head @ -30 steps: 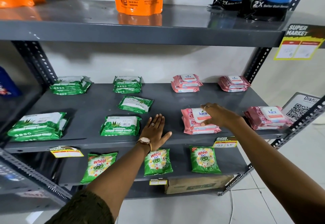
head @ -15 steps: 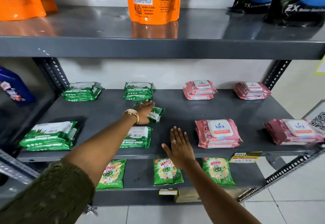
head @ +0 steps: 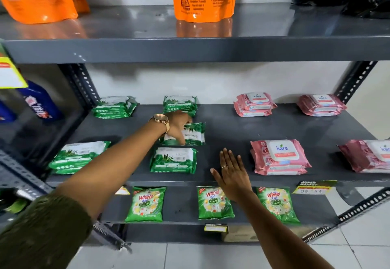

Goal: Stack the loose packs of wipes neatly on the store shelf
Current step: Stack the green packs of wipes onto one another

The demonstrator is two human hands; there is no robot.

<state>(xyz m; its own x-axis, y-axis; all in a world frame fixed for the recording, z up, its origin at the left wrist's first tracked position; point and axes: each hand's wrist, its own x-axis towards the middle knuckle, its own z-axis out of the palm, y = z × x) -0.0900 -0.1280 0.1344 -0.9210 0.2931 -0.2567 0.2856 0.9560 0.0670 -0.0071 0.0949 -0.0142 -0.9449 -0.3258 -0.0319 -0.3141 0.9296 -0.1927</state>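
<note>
On the middle shelf [head: 232,129]: loose green wipes pack [head: 193,134], centre, tilted, lying flat. Left hand [head: 178,126] lies on its left part, fingers curled around the near edge, gripping. Single green pack [head: 173,160] just at 6 o'clock of it; green stack [head: 180,103] at 12 o'clock. Right hand [head: 231,171], at 4 o'clock, fingers spread flat over the shelf front, holding nothing. Pink stack [head: 279,156] at 3 o'clock.
</note>
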